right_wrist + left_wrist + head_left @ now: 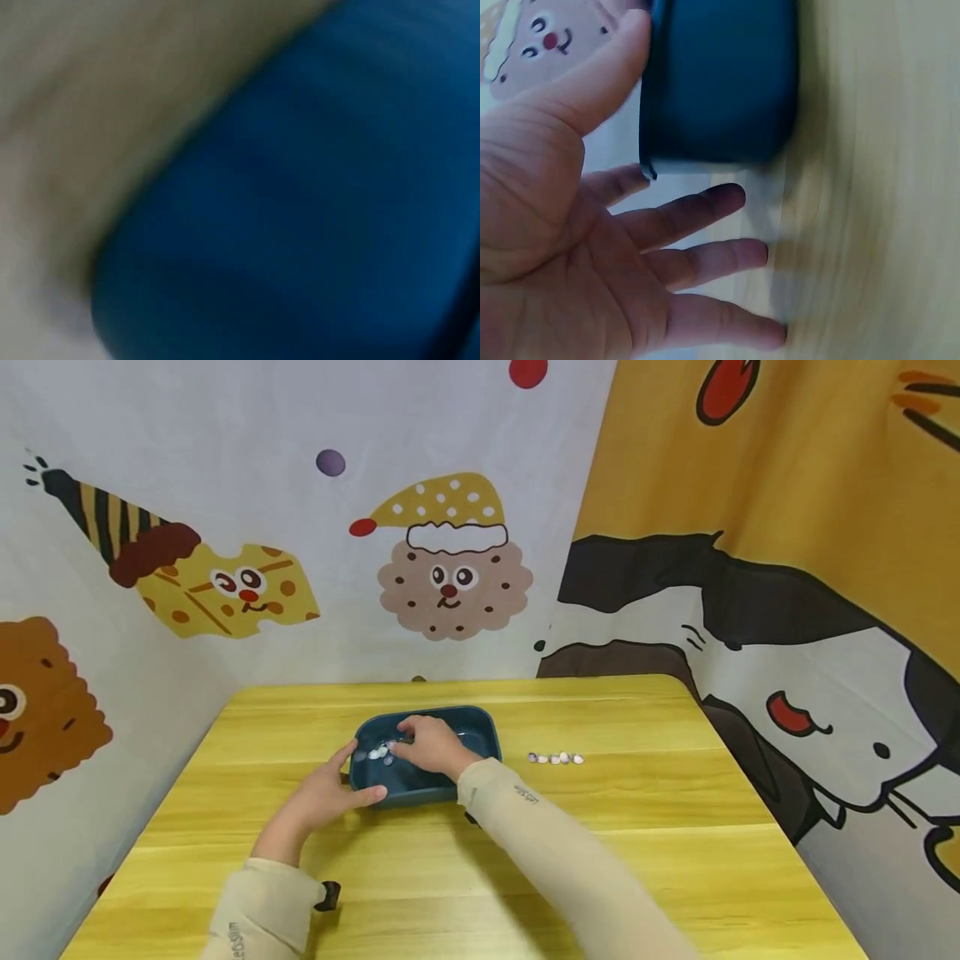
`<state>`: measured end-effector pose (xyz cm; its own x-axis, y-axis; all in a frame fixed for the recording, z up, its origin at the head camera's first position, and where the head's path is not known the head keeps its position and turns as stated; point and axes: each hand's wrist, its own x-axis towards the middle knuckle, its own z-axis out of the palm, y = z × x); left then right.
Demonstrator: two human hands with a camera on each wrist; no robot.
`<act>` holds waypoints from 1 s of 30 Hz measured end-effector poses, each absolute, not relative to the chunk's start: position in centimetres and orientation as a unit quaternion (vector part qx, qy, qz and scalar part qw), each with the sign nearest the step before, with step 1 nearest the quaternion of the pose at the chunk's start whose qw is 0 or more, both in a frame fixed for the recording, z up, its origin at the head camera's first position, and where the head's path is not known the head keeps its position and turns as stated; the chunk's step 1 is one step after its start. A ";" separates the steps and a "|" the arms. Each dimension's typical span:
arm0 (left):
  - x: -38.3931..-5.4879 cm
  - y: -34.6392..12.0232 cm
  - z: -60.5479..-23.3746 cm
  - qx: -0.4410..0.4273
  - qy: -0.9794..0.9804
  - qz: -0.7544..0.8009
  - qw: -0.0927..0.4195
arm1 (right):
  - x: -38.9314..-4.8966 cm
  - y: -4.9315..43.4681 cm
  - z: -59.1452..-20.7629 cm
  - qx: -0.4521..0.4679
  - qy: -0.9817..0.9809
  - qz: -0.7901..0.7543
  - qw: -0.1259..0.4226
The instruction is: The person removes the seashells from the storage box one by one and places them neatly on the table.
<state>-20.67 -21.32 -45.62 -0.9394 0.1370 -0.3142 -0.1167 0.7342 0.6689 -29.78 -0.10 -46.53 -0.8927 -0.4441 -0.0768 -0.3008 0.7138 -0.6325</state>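
Observation:
A dark blue rectangular tray (427,797) with rounded corners stands on the table. Several small whitish and purplish pebble-like pieces (378,752) lie at its left end. My left hand (318,793) is at the tray's left near corner, thumb and forefinger touching its rim; the left wrist view shows the other fingers spread and straight below the tray (720,82). Inside the tray, my right hand (431,747) reaches left beside the pieces. Whether its fingertips pinch one is not clear. The blurred right wrist view shows the tray (285,210) but no fingers.
To the right of the tray, several similar small pieces (555,758) lie in a row on the yellow wood-grain table (637,827). A curtain (450,427) printed with cartoon figures hangs behind the table.

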 end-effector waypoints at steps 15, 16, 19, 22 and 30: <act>-20.3 -20.9 -46.3 -0.006 0.917 0.364 0.161 | -29.5 -2.3 -49.0 -0.232 0.950 -0.183 0.101; -20.3 -20.9 -46.2 -0.005 0.918 0.363 0.160 | -29.5 -2.4 -48.9 -0.235 0.950 -0.178 0.105; -20.3 -20.9 -46.1 0.001 0.917 0.365 0.158 | -29.7 -2.6 -48.9 -0.240 0.952 -0.161 0.104; -20.2 -20.9 -46.1 0.002 0.914 0.375 0.156 | -29.9 -2.8 -49.3 -0.251 0.954 -0.141 0.084; -19.9 -21.3 -46.3 -0.004 0.909 0.386 0.155 | -30.1 -3.4 -49.5 -0.287 0.947 -0.132 0.063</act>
